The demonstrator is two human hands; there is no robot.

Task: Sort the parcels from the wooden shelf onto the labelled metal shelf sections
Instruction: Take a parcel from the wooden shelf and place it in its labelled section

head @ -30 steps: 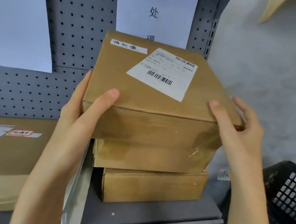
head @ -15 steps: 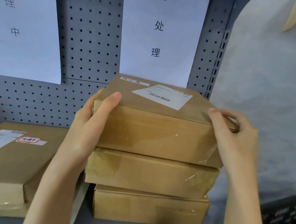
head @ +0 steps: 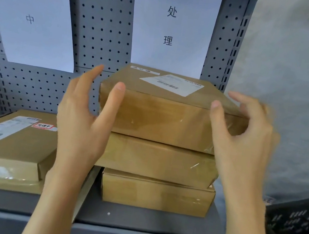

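A flat brown parcel (head: 161, 118) with a white shipping label lies on top of two other brown parcels (head: 156, 177) on the grey metal shelf (head: 134, 220), under a white paper sign (head: 171, 27). My left hand (head: 87, 118) hovers at its left end, fingers spread and apart from the side, thumb tip near the front top edge. At the parcel's right end, my right hand (head: 245, 134) is blurred, its fingers loosely curved and off the cardboard.
Another wide brown parcel (head: 4, 150) with a red-edged sticker lies in the left section under a second paper sign (head: 33, 10). A metal divider (head: 87, 187) splits the sections. A black plastic crate (head: 297, 228) stands at the lower right beside a grey wall.
The top parcel came down onto the stack. Both hands, which gripped its ends, have let go and drawn slightly outward and back.
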